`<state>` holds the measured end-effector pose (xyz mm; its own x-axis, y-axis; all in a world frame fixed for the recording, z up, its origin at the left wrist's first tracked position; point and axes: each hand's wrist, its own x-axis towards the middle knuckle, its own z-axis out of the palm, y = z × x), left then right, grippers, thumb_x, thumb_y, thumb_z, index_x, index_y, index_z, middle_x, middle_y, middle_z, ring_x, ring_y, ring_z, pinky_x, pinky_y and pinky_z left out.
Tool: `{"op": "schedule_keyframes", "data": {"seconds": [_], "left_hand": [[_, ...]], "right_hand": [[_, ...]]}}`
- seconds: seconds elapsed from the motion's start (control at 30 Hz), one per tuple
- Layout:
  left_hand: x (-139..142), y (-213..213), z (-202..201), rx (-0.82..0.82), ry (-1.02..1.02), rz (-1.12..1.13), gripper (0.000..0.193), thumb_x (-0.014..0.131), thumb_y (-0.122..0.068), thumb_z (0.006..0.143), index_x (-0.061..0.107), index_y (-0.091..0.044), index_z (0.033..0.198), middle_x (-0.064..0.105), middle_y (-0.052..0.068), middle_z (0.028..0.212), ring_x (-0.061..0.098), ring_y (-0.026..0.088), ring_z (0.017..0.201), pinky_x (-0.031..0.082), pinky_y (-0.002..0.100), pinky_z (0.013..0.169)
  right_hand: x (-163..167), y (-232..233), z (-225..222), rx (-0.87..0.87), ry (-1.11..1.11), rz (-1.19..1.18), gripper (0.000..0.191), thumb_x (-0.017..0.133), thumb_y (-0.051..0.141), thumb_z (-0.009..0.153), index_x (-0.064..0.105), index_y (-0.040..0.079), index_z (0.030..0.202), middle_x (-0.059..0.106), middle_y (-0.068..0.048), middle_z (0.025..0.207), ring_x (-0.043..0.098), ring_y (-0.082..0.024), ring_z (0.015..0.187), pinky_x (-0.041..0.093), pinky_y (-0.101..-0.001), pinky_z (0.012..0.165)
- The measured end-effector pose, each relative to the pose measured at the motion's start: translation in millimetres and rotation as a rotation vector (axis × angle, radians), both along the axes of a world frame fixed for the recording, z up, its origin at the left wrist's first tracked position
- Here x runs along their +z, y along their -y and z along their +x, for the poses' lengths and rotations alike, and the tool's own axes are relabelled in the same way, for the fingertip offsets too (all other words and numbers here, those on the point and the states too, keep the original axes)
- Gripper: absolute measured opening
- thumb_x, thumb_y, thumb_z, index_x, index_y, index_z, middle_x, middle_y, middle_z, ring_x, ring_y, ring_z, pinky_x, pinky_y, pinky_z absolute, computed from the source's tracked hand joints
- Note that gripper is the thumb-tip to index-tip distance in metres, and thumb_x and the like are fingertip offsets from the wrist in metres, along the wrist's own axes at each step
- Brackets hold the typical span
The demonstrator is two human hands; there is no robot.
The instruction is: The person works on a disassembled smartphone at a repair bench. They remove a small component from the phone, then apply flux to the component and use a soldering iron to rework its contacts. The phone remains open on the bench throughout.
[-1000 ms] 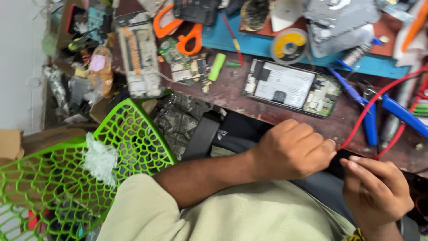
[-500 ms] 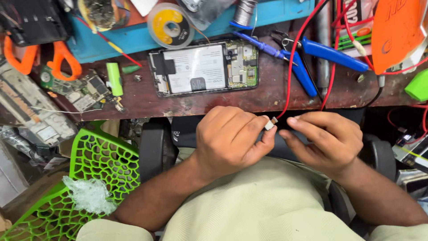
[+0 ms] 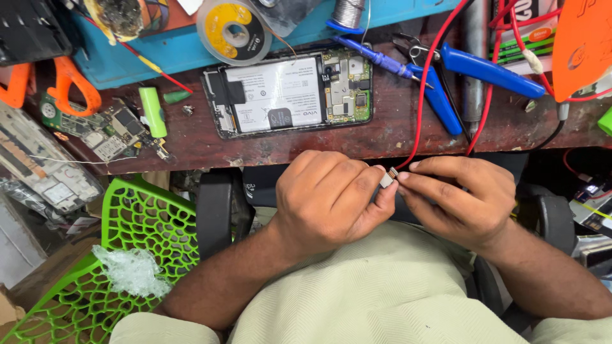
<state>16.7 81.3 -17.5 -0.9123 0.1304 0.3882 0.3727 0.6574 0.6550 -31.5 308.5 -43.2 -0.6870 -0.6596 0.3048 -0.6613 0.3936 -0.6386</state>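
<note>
Spanning the upper half of the frame: worktop (image 3: 382, 137), dark reddish wood, crowded with tools and parts.
Lower left: green lattice chair (image 3: 137, 236) with a crumpled clear wrap (image 3: 131, 271) lying on it.
Upper centre: opened phone (image 3: 290, 92), back cover off, white battery and green circuit board showing.
Centre: left hand (image 3: 328, 200), curled, thumb and forefinger pinched on the small metal connector (image 3: 387, 178).
Right of centre: right hand (image 3: 462, 197), fingertips closed on the same connector from the other side.
Upper right: blue-handled pliers (image 3: 446, 83) lying on the worktop.
Top centre: yellow tape roll (image 3: 233, 30).
Centre right: red wire (image 3: 426, 89) running from the connector up across the worktop.
</note>
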Motion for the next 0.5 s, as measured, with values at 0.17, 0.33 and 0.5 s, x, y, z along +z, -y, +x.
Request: {"op": "schedule_keyframes", "data": {"seconds": [0.17, 0.33, 0.5], "left_hand": [[5.1, 5.1, -3.2, 0.039, -0.005, -0.018, 0.018, 0.082, -0.010, 0.089, 0.067, -0.004, 0.098, 0.066, 0.005, 0.089, 0.065, 0.023, 0.079, 0.049, 0.038, 0.073], [12.0, 3.7, -12.1, 0.051, -0.044, -0.048, 0.018, 0.082, -0.008, 0.087, 0.068, -0.004, 0.097, 0.068, 0.004, 0.089, 0.067, 0.021, 0.080, 0.050, 0.036, 0.072], [13.3, 0.3, -10.7, 0.065, -0.040, -0.071, 0.017, 0.083, -0.008, 0.086, 0.068, -0.005, 0.094, 0.067, 0.002, 0.085, 0.067, 0.020, 0.078, 0.049, 0.036, 0.071]], "right_hand": [[2.2, 7.1, -3.8, 0.016, -0.008, -0.018, 0.023, 0.089, 0.007, 0.076, 0.075, 0.007, 0.094, 0.072, -0.008, 0.095, 0.071, -0.022, 0.078, 0.055, -0.0338, 0.065], [-3.8, 4.2, -3.1, -0.006, -0.068, -0.069, 0.037, 0.088, 0.011, 0.077, 0.069, 0.007, 0.109, 0.073, -0.011, 0.106, 0.073, -0.024, 0.085, 0.058, -0.0335, 0.068], [-15.3, -4.4, 4.9, -0.082, -0.104, -0.164, 0.053, 0.090, 0.016, 0.083, 0.058, 0.007, 0.125, 0.065, -0.022, 0.126, 0.071, -0.023, 0.084, 0.060, -0.0327, 0.072]]}}
